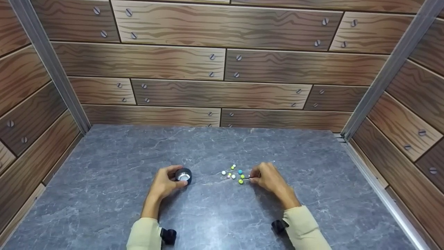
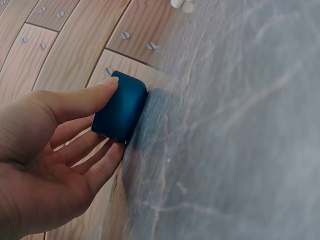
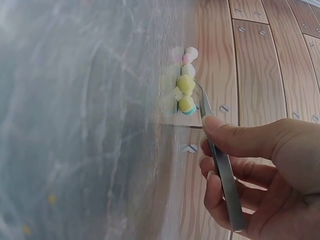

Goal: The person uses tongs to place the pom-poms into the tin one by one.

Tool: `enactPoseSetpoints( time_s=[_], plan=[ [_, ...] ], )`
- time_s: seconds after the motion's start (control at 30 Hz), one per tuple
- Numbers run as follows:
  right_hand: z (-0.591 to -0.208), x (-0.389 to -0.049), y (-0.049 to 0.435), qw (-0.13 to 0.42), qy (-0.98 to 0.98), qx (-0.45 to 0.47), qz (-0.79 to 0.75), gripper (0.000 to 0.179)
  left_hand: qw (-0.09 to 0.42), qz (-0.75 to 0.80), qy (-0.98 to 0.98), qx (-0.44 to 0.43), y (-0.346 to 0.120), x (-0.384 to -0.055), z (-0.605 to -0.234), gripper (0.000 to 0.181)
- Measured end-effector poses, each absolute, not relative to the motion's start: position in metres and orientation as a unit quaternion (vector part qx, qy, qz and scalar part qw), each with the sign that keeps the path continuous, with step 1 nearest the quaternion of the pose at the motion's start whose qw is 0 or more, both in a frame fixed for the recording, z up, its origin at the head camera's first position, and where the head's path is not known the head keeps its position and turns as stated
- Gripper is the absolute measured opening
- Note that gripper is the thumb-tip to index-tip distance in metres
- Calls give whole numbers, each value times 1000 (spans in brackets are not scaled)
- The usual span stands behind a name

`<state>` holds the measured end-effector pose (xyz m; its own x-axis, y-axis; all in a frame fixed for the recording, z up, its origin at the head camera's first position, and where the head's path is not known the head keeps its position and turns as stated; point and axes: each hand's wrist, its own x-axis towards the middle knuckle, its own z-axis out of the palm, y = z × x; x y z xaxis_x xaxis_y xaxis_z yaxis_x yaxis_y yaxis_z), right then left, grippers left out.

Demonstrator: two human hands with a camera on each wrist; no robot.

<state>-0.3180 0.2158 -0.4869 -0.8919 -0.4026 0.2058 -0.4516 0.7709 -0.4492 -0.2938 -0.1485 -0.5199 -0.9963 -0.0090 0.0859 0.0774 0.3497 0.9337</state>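
Note:
My left hand (image 1: 164,181) grips a small dark round container (image 1: 184,175) from its left side, thumb in front and fingers behind. Its mouth faces up and its inside looks silvery; in the left wrist view the container's wall (image 2: 120,107) appears dark blue, low against the table. My right hand (image 1: 269,177) pinches metal tweezers (image 3: 225,175) between thumb and fingers. Their tips reach the small balls, close to a yellow-green ball (image 3: 186,83); whether they hold it I cannot tell. Several white, yellow-green, pink and blue balls lie loosely together, among them a blue ball (image 1: 240,172).
The grey marbled table (image 1: 208,149) carries the balls between both hands. A wood-patterned wall (image 1: 173,62) stands behind it, with metal posts at the corners, including a left post (image 1: 55,69). Black wrist devices, such as the left one (image 1: 169,236), sit beside the sleeves.

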Motion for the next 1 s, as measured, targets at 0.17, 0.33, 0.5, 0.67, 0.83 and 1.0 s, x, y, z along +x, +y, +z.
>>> enactPoseSetpoints(
  time_s=[0.17,0.33,0.5,0.67,0.83,1.0],
  plan=[
    [-485,-319,214,51,-939,227,254,4,42,-573,-818,-25,-150,-294,-519,57],
    [-484,-320,214,48,-940,220,257,4,41,-571,-820,-23,-150,-295,-519,57],
    [-484,-318,214,55,-937,224,262,4,39,-571,-819,-26,-149,-295,-520,58],
    [-485,-317,214,72,-932,234,268,6,44,-583,-811,-34,-148,-294,-521,59],
    [-483,-319,209,70,-929,229,281,5,47,-582,-811,-32,-148,-295,-521,58],
    [-480,-321,204,80,-924,236,290,5,50,-569,-820,-28,-148,-296,-521,57]
  ],
)
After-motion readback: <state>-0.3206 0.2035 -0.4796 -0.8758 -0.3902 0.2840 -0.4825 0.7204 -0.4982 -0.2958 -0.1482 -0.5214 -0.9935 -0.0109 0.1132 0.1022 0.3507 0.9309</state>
